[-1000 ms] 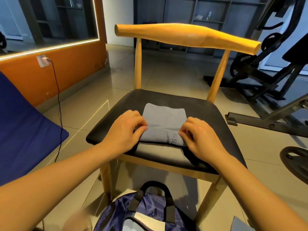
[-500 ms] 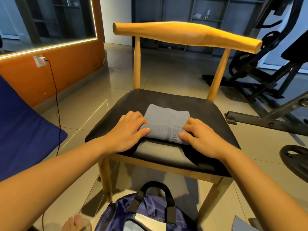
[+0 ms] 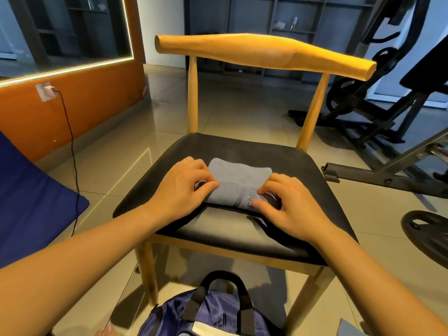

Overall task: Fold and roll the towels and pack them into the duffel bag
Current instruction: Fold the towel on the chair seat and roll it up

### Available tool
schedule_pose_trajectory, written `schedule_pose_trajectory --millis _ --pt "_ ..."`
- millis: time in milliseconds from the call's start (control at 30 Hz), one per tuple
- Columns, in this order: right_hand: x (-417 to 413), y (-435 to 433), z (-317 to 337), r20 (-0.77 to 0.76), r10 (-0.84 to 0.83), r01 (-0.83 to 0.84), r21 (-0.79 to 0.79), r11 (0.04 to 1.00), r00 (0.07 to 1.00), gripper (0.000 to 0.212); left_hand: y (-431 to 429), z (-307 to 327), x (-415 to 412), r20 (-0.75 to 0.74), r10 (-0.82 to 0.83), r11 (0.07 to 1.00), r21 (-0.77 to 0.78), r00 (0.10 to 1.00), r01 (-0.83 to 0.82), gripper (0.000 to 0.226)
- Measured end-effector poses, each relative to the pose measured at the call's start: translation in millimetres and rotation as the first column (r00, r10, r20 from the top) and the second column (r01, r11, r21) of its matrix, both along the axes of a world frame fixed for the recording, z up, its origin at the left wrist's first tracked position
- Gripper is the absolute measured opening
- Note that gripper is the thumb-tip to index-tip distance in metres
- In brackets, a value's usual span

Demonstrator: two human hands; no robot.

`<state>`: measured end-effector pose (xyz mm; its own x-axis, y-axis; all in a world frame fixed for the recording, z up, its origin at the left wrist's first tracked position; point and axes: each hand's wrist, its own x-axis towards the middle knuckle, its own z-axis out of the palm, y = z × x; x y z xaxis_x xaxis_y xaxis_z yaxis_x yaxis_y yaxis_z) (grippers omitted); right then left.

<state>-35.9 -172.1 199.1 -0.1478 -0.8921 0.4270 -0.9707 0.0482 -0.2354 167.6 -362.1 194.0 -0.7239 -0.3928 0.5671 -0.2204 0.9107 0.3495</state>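
A grey-blue towel point(image 3: 238, 177) lies on the black seat of a wooden chair point(image 3: 303, 170), its near part rolled into a thick tube and its far part still flat. My left hand point(image 3: 180, 187) grips the roll's left end with curled fingers. The right end is gripped by my right hand point(image 3: 288, 204), fingers curled over it and thumb under its front. A purple duffel bag point(image 3: 218, 314) with black handles sits open on the floor in front of the chair, at the bottom of the view.
A blue cushion point(image 3: 31, 202) lies at the left. A black cable point(image 3: 71, 151) hangs from a wall socket. Gym machines point(image 3: 388, 112) and a weight plate point(image 3: 426, 232) stand at the right. Another grey cloth corner point(image 3: 349, 328) shows at the bottom right.
Both hands have rolled the towel farther away across the seat. The roll is thicker and the flat part beyond it is shorter.
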Motion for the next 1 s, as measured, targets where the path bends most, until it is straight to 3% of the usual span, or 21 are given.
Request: schedule_pose_trajectory --millis 133,233,333,433,500,567,667,767,900,1000 --pt "-7 1 -1 -0.034 0.005 -0.003 0.063 0.998 0.999 0.036 -12 -5 9 0.127 -0.071 0.987 -0.135 0.989 0.088 0.046" --pt "-8 -7 5 -0.016 -0.014 0.016 0.089 0.996 1.0 0.026 -16 -2 5 0.133 -0.054 0.998 0.024 0.99 0.051 0.044" --pt "-9 -13 13 0.151 -0.049 0.022 0.18 0.983 0.987 0.013 -17 7 0 0.16 -0.071 0.976 0.215 0.985 0.036 0.031" --pt "-14 -18 16 0.378 -0.095 -0.001 0.245 0.97 0.921 0.034 -18 19 -4 0.165 -0.151 0.894 0.443 0.975 0.064 0.02" --pt "-14 -22 15 0.438 -0.143 0.03 0.254 0.967 0.888 0.043 -23 20 -9 0.153 -0.177 0.836 0.545 0.972 0.067 0.016" --pt "-13 -25 11 0.386 -0.197 0.111 0.234 0.966 0.901 0.041 -28 18 -15 0.136 -0.132 0.789 0.614 0.982 0.021 0.013" --pt "-8 -29 7 0.155 -0.24 0.233 0.059 0.971 0.958 0.02 -29 14 -26 0.119 -0.043 0.769 0.638 0.992 -0.043 0.011" --pt "-2 -28 6 -0.055 -0.198 0.197 -0.024 0.98 0.979 0.022 -28 11 -37 0.074 0.025 0.789 0.61 0.997 -0.065 0.006" --pt "-3 -22 4 -0.064 -0.144 0.147 0.05 0.988 0.988 0.038 -33 9 -43 0.087 0.053 0.838 0.538 0.995 -0.092 0.003" --pt "-8 -26 1 0.013 -0.186 0.184 0.092 0.979 0.982 0.041 -31 13 -38 0.039 -0.034 0.94 0.342 0.999 0.019 0.013"
